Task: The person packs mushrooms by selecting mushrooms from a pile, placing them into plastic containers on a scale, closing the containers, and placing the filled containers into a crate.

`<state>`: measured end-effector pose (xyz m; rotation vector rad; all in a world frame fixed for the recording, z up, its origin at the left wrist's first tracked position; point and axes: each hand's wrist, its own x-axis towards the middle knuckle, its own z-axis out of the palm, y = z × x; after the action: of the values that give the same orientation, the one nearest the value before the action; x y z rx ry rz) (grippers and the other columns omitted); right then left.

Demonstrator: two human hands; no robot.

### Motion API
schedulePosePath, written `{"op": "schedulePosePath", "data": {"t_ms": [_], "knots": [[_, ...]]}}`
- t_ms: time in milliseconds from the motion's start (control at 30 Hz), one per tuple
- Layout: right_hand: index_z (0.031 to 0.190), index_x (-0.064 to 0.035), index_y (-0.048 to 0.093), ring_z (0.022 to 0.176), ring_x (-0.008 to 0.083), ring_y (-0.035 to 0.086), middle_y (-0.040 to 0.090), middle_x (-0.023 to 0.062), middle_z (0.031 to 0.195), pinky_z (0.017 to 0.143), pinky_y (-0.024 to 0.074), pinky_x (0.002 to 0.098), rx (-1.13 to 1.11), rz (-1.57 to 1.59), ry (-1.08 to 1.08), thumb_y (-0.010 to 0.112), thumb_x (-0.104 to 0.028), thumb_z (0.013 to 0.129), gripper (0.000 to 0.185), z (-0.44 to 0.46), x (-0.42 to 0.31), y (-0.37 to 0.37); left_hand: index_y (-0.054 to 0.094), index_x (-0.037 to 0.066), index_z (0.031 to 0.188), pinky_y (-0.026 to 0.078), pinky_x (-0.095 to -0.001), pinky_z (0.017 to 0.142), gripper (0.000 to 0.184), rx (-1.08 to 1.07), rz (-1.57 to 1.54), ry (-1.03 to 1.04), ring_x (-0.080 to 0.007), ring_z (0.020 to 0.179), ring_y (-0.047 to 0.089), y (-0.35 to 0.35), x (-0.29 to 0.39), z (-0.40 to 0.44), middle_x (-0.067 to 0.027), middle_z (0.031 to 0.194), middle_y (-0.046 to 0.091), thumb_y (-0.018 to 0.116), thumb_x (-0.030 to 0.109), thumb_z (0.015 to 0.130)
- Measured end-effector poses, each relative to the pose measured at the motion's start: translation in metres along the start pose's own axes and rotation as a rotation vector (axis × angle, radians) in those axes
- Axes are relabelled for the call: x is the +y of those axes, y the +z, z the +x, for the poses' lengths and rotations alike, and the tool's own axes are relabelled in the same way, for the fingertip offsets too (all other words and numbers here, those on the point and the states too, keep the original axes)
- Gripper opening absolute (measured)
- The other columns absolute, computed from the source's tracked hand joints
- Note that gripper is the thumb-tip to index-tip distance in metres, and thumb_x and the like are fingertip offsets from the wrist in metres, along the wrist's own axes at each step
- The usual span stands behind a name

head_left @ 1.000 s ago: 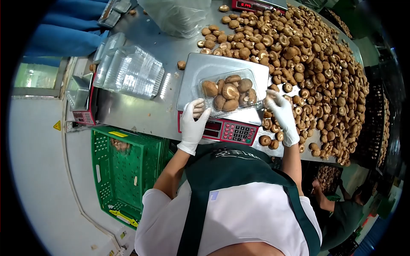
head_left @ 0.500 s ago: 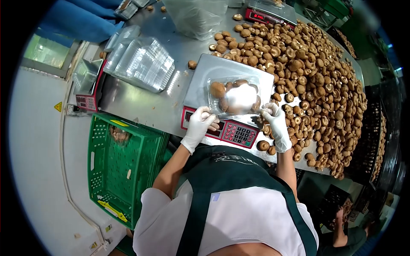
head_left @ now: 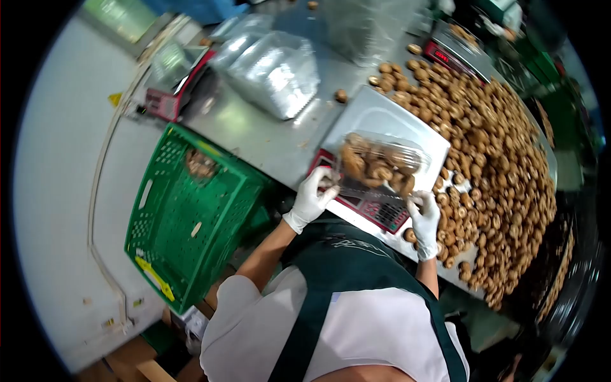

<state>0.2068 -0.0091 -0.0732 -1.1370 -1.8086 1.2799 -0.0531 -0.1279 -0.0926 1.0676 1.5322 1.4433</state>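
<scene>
**Clear box of mushrooms between two gloved hands at a metal table**

The metal table (head_left: 254, 143) carries a red-trimmed weighing scale (head_left: 369, 108), the landmark here. The clear box (head_left: 382, 162), filled with brown mushrooms, lies over the scale's near half, partly masking its keypad; whether it rests on the plate or is lifted, I cannot tell. The left hand (head_left: 312, 198), gloved in white, pinches the box's near left corner with fingers close together; the right hand (head_left: 425, 221), likewise gloved, pinches the near right corner.

Surroundings: to the scale's right, a broad mushroom heap (head_left: 490, 159) crowds its edge and hides much of the tabletop. To its left lie a lone mushroom (head_left: 341, 95) and, further out, stacked empty boxes (head_left: 273, 70) and a second scale (head_left: 164, 105). Beyond it stand a translucent plastic bag (head_left: 369, 32) and, right of that, a third scale (head_left: 445, 58). A green crate (head_left: 184, 229) sits left of the scale, off the table, before a white wall (head_left: 63, 159).
</scene>
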Motion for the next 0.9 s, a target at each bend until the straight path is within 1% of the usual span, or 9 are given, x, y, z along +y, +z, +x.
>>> {"op": "schedulePosePath", "data": {"t_ms": [67,167,267,367,433,500,633,767,900], "knots": [[0.096,0.0009,0.051,0.084,0.0107,0.058,0.059,0.0035,0.088,0.075,0.0460,0.0229,-0.037,0.094,0.020,0.058,0.004,0.082,0.015,-0.001,-0.006,0.011,0.046,0.002,0.097,0.045,-0.0317,0.084,0.028,-0.079,-0.391,0.005,-0.0219,0.113,0.046,-0.017,0.013,-0.006,-0.0142,0.135,0.029,0.062,-0.001,0.074],[0.095,-0.0009,0.049,0.079,0.0101,0.058,0.060,0.0033,0.085,0.073,0.0464,0.0233,-0.163,0.428,0.075,0.061,0.002,0.083,0.017,-0.002,-0.010,0.037,0.037,0.004,0.117,0.040,-0.0356,0.096,0.055,-0.049,-0.871,0.177,-0.0246,0.123,0.039,-0.016,0.034,-0.011,-0.0142,0.136,0.032,0.068,0.006,0.072],[0.095,-0.0024,0.048,0.081,0.0093,0.059,0.061,0.0040,0.084,0.070,0.0472,0.0216,-0.328,0.466,0.066,0.063,0.004,0.081,0.021,-0.004,-0.029,0.079,0.019,0.009,0.139,0.027,-0.0389,0.107,0.084,0.253,-1.022,0.212,-0.0240,0.128,0.033,-0.011,0.041,-0.015,-0.0128,0.139,0.032,0.073,0.012,0.074],[0.091,-0.0021,0.049,0.079,0.0097,0.061,0.064,0.0057,0.085,0.072,0.0501,0.0244,-0.425,0.371,0.002,0.066,0.004,0.078,0.022,-0.012,-0.037,0.128,0.020,0.010,0.140,0.032,-0.0382,0.105,0.078,0.479,-1.109,0.165,-0.0240,0.122,0.042,-0.028,0.042,-0.021,-0.0124,0.135,0.038,0.066,0.010,0.077],[0.094,-0.0002,0.053,0.081,0.0113,0.064,0.066,0.0088,0.090,0.072,0.0505,0.0244,-0.565,0.028,-0.154,0.068,0.000,0.078,0.022,-0.013,-0.064,0.149,0.024,0.008,0.138,0.033,-0.0380,0.104,0.069,0.582,-1.064,0.133,-0.0232,0.121,0.042,-0.056,0.052,-0.035,-0.0118,0.131,0.041,0.061,0.012,0.081],[0.100,0.0005,0.056,0.083,0.0134,0.066,0.067,0.0107,0.094,0.073,0.0513,0.0247,-0.755,-0.005,-0.234,0.069,-0.004,0.078,0.026,-0.011,-0.083,0.168,0.027,0.008,0.138,0.038,-0.0360,0.100,0.064,0.765,-0.878,0.192,-0.0219,0.117,0.046,-0.098,0.023,-0.046,-0.0105,0.127,0.045,0.059,0.018,0.084],[0.105,0.0004,0.059,0.082,0.0145,0.066,0.068,0.0096,0.092,0.075,0.0522,0.0258,-0.790,-0.062,-0.186,0.066,-0.003,0.081,0.025,-0.014,-0.069,0.188,0.046,0.006,0.125,0.043,-0.0317,0.090,0.045,1.086,-0.637,0.108,-0.0167,0.103,0.054,-0.218,0.012,-0.091,-0.0051,0.115,0.055,0.062,0.013,0.084],[0.103,0.0005,0.061,0.080,0.0154,0.067,0.068,0.0112,0.088,0.072,0.0522,0.0252,-0.747,-0.223,-0.219,0.065,-0.005,0.082,0.022,-0.011,-0.060,0.191,0.033,0.000,0.137,0.044,-0.0330,0.090,0.072,1.421,-0.315,-0.046,-0.0234,0.111,0.050,-0.332,-0.043,-0.133,-0.0156,0.128,0.048,0.070,0.015,0.078],[0.099,-0.0011,0.063,0.076,0.0165,0.067,0.068,0.0124,0.083,0.069,0.0518,0.0258,-0.729,-0.331,-0.079,0.064,-0.009,0.082,0.018,-0.011,-0.063,0.191,0.028,-0.008,0.137,0.038,-0.0330,0.098,0.080,1.401,-0.358,-0.163,-0.0254,0.117,0.046,-0.410,-0.106,-0.152,-0.0191,0.134,0.042,0.071,0.022,0.077]]}}
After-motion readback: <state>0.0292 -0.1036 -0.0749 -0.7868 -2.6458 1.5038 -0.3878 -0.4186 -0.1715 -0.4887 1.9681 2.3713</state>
